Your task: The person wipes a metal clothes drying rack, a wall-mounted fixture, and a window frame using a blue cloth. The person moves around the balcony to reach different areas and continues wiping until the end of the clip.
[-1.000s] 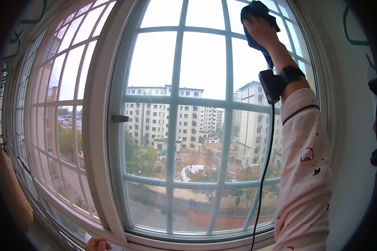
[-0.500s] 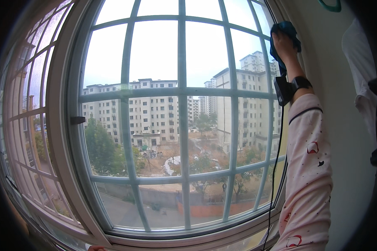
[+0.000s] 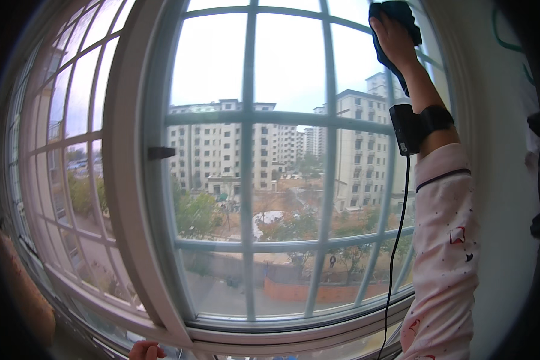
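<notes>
High on the right side of the window pane (image 3: 288,72), my right hand (image 3: 395,41) presses a dark blue cloth (image 3: 396,15) against the glass, its fingers closed over the fabric. Part of the cloth hangs down beside my wrist. A black box (image 3: 405,129) is strapped to that wrist, and a black cable (image 3: 398,240) runs down from it. My left hand (image 3: 146,350) shows only at the lower edge, by the bottom of the window frame (image 3: 270,343). Its visible fingers are curled; whatever they may hold is hidden.
A dark latch (image 3: 162,152) sticks out from the upright frame left of the pane. Pale bars (image 3: 249,180) cross the window. A second barred section (image 3: 72,180) stands at the left. On the right are a wall (image 3: 492,198) and dark hanging things (image 3: 539,180).
My right hand has moved with the cloth, from the frame's right edge leftward onto the glass. The view has shifted, so the window sits farther right and more of my left hand shows.
</notes>
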{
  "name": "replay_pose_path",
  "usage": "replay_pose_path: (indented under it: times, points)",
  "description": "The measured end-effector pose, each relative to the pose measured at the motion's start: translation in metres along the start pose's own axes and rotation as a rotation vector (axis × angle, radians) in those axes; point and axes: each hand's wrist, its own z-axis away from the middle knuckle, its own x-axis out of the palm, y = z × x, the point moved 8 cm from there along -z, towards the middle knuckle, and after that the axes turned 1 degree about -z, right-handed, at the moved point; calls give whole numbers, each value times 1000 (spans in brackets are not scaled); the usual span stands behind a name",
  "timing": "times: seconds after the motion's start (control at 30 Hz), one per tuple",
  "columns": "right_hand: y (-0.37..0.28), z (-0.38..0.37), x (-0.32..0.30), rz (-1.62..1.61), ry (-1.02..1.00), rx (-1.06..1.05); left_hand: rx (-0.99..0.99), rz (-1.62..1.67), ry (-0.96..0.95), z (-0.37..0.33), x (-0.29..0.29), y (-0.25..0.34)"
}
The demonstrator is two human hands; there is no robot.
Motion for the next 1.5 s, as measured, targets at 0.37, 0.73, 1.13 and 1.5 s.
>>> replay_pose_path:
  times: [0.37, 0.73, 1.13, 1.5]
  points:
    - [-282, -59, -2, -134, 86, -116, -62, 122, 44, 4, -52, -13]
    - [-400, -17, -4, -311, -96, -247, -75, 106, 16, -7, -50, -2]
    - [-212, 4, -32, -306, 32, -177, 19, 7, -101, -6, 8, 23]
    - [103, 62, -25, 133, -170, 120, 14, -62, -100, 3, 25, 5]
